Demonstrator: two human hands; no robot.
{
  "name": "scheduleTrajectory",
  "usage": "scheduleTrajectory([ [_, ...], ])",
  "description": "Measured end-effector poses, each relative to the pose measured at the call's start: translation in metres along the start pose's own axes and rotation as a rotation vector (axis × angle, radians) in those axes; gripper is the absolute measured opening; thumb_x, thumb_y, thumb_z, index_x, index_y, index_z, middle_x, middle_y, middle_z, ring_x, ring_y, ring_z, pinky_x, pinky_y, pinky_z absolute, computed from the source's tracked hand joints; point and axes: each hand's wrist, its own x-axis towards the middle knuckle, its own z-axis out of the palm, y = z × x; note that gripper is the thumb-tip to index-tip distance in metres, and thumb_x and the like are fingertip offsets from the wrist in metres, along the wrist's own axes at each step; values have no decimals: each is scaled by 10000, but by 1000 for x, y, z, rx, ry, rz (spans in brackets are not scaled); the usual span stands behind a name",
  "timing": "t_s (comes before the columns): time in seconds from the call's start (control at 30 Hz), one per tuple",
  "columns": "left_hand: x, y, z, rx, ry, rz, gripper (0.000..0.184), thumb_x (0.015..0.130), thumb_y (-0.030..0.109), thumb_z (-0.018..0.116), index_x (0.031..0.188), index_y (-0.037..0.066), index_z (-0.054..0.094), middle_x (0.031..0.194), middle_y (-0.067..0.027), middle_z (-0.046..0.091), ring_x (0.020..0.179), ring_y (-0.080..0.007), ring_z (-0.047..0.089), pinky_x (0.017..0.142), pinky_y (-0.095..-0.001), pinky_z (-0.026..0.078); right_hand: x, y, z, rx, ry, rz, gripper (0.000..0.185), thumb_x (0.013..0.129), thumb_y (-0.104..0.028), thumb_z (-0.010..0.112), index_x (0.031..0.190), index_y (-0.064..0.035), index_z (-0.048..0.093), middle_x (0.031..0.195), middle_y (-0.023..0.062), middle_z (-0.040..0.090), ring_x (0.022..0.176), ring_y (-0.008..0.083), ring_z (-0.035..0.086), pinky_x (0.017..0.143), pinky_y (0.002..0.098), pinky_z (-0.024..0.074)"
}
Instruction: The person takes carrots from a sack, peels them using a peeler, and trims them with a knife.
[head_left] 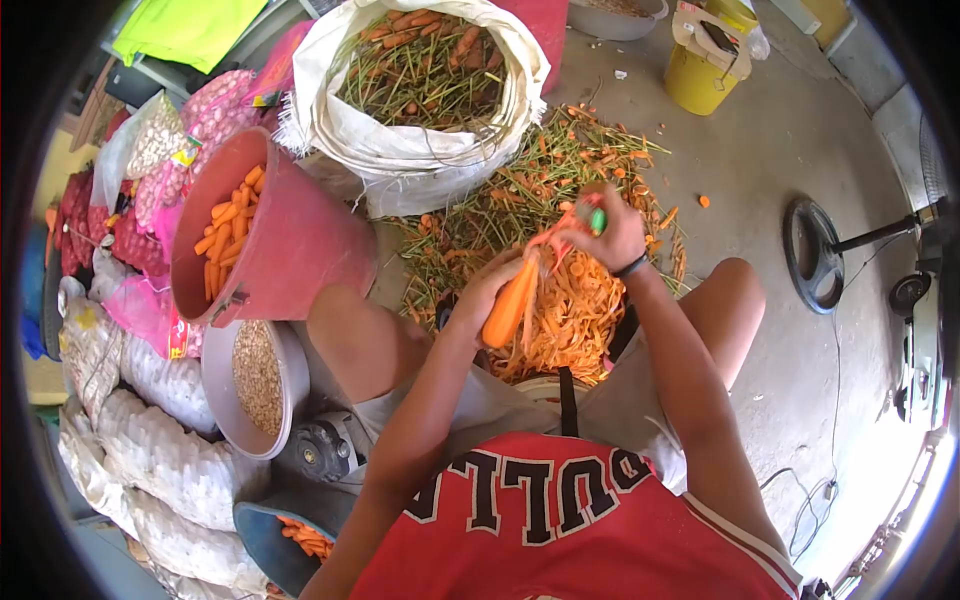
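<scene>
My left hand [486, 292] is wrapped round an orange carrot [510, 304], held tilted above a heap of carrot peelings [572, 320] between my knees. Just to the right, my right hand [612, 232] is closed on a peeler [597, 221] with a green part; motion blurs its outline. Reddish-orange strips stretch between the peeler and the upper end of the carrot. The container under the peelings is mostly hidden by them.
A white sack [425, 160] of unpeeled carrots and stems stands ahead. Stems and scraps [480, 235] litter the floor. At left are a red bucket [300, 235] of peeled carrots, a grey basin [292, 385] and a blue bucket [262, 535]. A yellow bucket [695, 85] stands far right.
</scene>
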Motion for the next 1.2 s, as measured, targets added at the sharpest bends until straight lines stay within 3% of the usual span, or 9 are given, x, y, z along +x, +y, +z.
scheduleTrajectory([
  [0.17, 20, -7, -27, -274, -324, 2, 317, 968, 263, 531, 1208, 58, 559, 932, -63, 644, 729, -128, 633, 600, -280, 532, -15, -29, 7, 106, -54, -85, 622, 661, -454, 870, 1052, -78, 565, 817, 91, 665, 751, 227, 698, 650, 362, 560],
  [0.2, 13, 4, 4, -192, 102, 19, 326, 967, 273, 530, 1216, 63, 546, 908, -65, 643, 706, -128, 629, 597, -278, 530, -19, -44, 9, 56, -92, -217, 626, 656, -454, 872, 1050, -77, 566, 812, 91, 662, 732, 233, 694, 641, 359, 560],
  [0.23, 15, 5, 2, -175, 39, 22, 333, 970, 268, 532, 1238, 69, 539, 928, -62, 639, 716, -131, 635, 595, -279, 540, -20, -53, 11, 11, -127, -343, 629, 651, -455, 875, 1049, -77, 567, 807, 90, 659, 712, 239, 690, 633, 356, 559],
  [0.43, -2, 2, -2, -69, -128, -46, 328, 980, 256, 540, 1255, 78, 547, 982, -52, 626, 739, -129, 643, 596, -280, 562, 6, 0, -7, -99, 94, 149, 649, 644, -479, 874, 1035, -68, 558, 786, 112, 660, 656, 238, 680, 584, 359, 550],
  [0.57, 16, -3, -6, -157, 45, 19, 323, 982, 250, 534, 1244, 61, 549, 1014, -69, 633, 801, -142, 643, 694, -275, 565, -23, -42, 11, 150, -80, -265, 627, 660, -520, 851, 1027, -94, 574, 791, 114, 663, 661, 241, 675, 600, 368, 556],
  [0.67, 8, -2, -9, -134, -57, 13, 341, 979, 236, 535, 1271, 60, 541, 1013, -71, 632, 795, -141, 633, 690, -276, 551, -18, -32, 13, 12, -38, -313, 610, 673, -525, 840, 1024, -100, 582, 801, 107, 669, 681, 232, 688, 598, 361, 558],
  [0.8, -3, 6, 2, -55, -74, -41, 378, 968, 265, 550, 1287, 63, 535, 933, -47, 613, 747, -129, 620, 616, -265, 539, 1, -3, -5, -31, 45, 69, 608, 687, -474, 850, 1026, -69, 550, 784, 88, 673, 660, 218, 700, 570, 339, 561],
  [0.97, 9, 3, 1, -146, -14, 20, 347, 980, 267, 533, 1245, 44, 545, 974, -69, 637, 773, -151, 647, 609, -282, 553, -22, -55, 5, 98, -166, -336, 616, 673, -457, 858, 1032, -69, 542, 792, 104, 669, 656, 249, 688, 583, 364, 556],
  [1.2, -4, 10, 8, 9, -70, -33, 323, 996, 297, 500, 1204, 55, 551, 929, -39, 615, 695, -107, 601, 580, -273, 529, 1, -6, -5, -104, 45, 104, 545, 691, -460, 846, 987, -92, 574, 811, 96, 668, 681, 257, 681, 597, 357, 553],
])
